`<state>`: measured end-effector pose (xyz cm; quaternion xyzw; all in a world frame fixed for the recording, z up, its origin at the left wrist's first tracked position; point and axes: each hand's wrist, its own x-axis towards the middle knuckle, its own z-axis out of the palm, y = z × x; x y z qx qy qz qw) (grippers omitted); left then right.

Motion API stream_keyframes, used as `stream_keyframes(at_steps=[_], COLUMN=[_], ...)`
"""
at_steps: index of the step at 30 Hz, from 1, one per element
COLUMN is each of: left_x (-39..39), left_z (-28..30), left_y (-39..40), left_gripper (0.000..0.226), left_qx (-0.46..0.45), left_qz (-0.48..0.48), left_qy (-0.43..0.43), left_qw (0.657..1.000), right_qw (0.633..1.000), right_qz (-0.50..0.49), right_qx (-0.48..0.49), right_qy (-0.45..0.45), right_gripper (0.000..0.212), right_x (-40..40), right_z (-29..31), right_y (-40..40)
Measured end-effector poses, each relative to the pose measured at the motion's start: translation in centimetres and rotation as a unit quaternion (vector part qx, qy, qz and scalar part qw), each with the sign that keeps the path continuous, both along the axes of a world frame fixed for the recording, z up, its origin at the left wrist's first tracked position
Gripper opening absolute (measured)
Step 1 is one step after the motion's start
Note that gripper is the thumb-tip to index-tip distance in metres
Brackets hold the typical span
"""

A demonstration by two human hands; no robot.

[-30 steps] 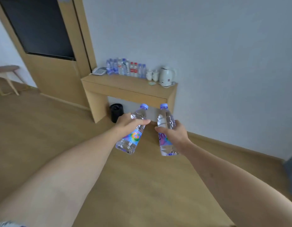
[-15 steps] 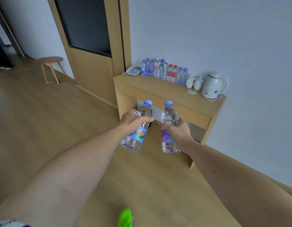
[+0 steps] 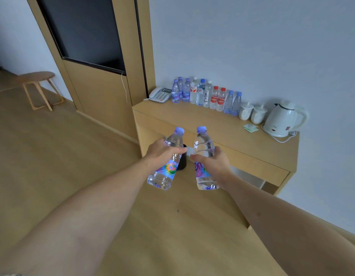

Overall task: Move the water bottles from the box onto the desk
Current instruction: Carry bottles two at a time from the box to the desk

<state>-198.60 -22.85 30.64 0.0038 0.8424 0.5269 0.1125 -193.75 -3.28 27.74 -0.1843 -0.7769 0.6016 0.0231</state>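
Now, change: the desk (image 3: 208, 124) sits larger and nearer than half a second ago; I read that as closing in.
Left hand (image 3: 162, 154): wrapped round a tilted bottle (image 3: 168, 162), frame centre.
Right hand (image 3: 214, 164): gripping an upright bottle (image 3: 203, 148).
Desk row (image 3: 206, 96): upper centre, by the phone (image 3: 160, 94).
Meaning: I judge placing comes next.

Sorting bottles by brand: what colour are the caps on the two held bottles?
Both caps are light blue-purple, in the head view.
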Motion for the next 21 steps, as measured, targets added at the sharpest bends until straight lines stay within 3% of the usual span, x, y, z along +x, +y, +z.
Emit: stream_keyframes(at_steps=[4, 11, 17, 21], left_x=[-6.6, -21.6, -34.8, -41.1], left_z=[-1.9, -3.6, -0.8, -1.1], left_y=[0.0, 3.1, 6.0, 7.2], left_gripper=[0.055, 0.043, 0.063, 0.064], left_qx=[-0.018, -0.040, -0.047, -0.035], left_qz=[-0.033, -0.009, 0.004, 0.008], left_qy=[-0.021, -0.004, -0.003, -0.003], left_qw=[0.999, 0.999, 0.999, 0.999], right_qw=[1.000, 1.000, 0.999, 1.000], right_qz=[-0.001, 0.001, 0.008, 0.004], right_qx=[0.001, -0.029, -0.034, -0.029], right_qy=[-0.013, -0.001, 0.006, 0.005], right_gripper=[0.068, 0.069, 0.067, 0.066], right_x=[-6.9, -23.0, -36.2, -42.9], right_z=[-1.7, -4.0, -2.5, -2.5], right_y=[0.8, 4.3, 7.6, 8.7])
